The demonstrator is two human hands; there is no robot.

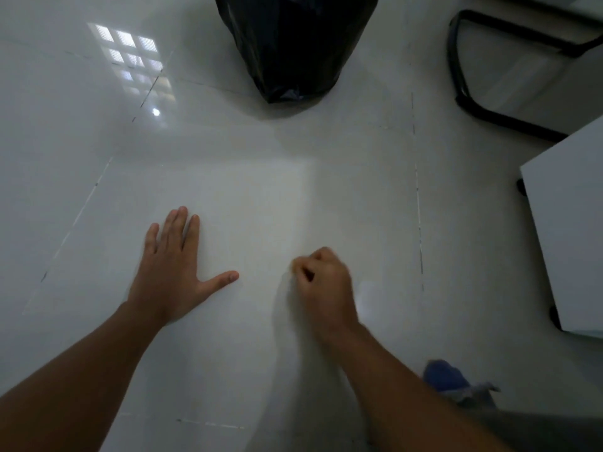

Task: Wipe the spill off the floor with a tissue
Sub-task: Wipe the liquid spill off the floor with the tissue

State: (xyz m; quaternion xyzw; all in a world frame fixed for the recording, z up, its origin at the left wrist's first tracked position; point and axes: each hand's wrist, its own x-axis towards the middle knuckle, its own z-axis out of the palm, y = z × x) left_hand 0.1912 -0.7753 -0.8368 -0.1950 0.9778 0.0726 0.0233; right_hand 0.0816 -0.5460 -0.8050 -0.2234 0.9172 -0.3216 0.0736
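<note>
A: Left hand [176, 272]?
B: Flat on the floor [248, 197], palm down, fingers [177, 223] straight and slightly apart, thumb splayed out to the right. Holding nothing.

A: Right hand [321, 282]?
B: Curled into a fist, knuckles up, low over the floor, right of the left hand and apart from it. Blurred. Fingers are drawn together, thumb pressed against the index.

A: Tissue?
B: Can't tell for sure. There's a pale smear [367, 296] just right of the fist and a faint whitish blur under and left of it; could be tissue bunched in the fist, but the blur hides it. Not marking a clear grip.

A: Spill?
B: Not distinguishable. Floor is glossy white tile, with a window reflection [132, 58] at upper left and dark grout lines. Tile between the 2 hands looks plain.

A: Other stuff?
B: Black garbage bag [293, 44] at top centre, standing on the floor, well away from the hands. Black tubular frame [466, 79] at upper right, looks like a chair base. White panel [567, 230] at the right edge with small dark casters at its edge. Blue and grey fabric [453, 381] at lower right beside the right forearm, probably the person's clothing.

A: Arms?
B: Both bare, entering from the bottom, left from the lower left corner, right from the lower right.
</note>
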